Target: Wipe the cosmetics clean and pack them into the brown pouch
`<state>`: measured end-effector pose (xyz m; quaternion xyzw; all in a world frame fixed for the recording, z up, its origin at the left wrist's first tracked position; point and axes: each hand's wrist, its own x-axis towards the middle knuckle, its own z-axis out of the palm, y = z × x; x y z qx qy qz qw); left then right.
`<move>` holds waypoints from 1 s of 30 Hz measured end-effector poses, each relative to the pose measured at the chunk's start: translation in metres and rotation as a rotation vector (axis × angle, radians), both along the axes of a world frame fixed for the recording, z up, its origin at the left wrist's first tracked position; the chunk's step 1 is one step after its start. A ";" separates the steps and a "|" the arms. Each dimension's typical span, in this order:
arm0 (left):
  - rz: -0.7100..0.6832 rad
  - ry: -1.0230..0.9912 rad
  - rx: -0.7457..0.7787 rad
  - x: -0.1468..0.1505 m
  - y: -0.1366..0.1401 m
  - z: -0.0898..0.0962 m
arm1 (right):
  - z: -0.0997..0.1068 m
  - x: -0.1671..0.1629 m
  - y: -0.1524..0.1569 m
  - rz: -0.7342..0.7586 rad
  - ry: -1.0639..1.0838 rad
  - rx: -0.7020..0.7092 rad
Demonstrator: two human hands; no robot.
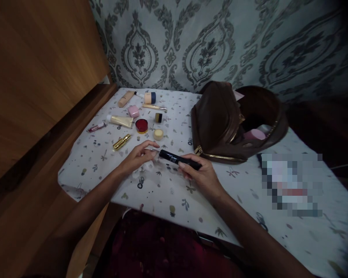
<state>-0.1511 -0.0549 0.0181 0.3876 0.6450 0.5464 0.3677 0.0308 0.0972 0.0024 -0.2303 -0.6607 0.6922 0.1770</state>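
My right hand is wrapped round a glossy black cosmetic tube with small pale lettering, held slanted above the table. At the tube's left end, the thumb and fingers of my left hand pinch a thin, pale, shiny piece; its kind is too small to make out. Something white and crumpled, like a tissue, shows just below the left fingers. Nearest beyond my left hand are a small cream-coloured round pot, a gold lipstick tube and a red round jar.
A brown leather bag stands open at the right, with a pink item inside. Further back lie a yellowish squeeze tube, a pink box, a blue-lidded jar and a brush. A wooden cabinet borders the left.
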 end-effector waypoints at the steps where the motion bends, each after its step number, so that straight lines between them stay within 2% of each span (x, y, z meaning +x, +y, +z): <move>1: 0.011 0.015 -0.002 0.000 0.000 0.000 | 0.000 0.000 0.000 0.005 -0.002 0.002; 4: 0.035 0.052 -0.005 -0.001 0.002 -0.004 | 0.000 0.000 -0.001 0.005 -0.011 0.005; 13: -0.043 -0.014 0.046 0.000 0.000 0.001 | 0.005 0.000 0.000 0.028 -0.033 -0.046; 19: 0.010 0.121 -0.009 -0.003 0.004 -0.006 | 0.004 0.001 0.000 0.055 -0.037 -0.045; 26: -0.009 0.183 0.003 0.000 -0.003 0.001 | 0.006 0.000 0.001 0.122 -0.040 -0.266; 30: -0.009 0.208 -0.016 0.002 0.000 -0.001 | 0.010 0.003 0.005 0.105 0.014 -0.301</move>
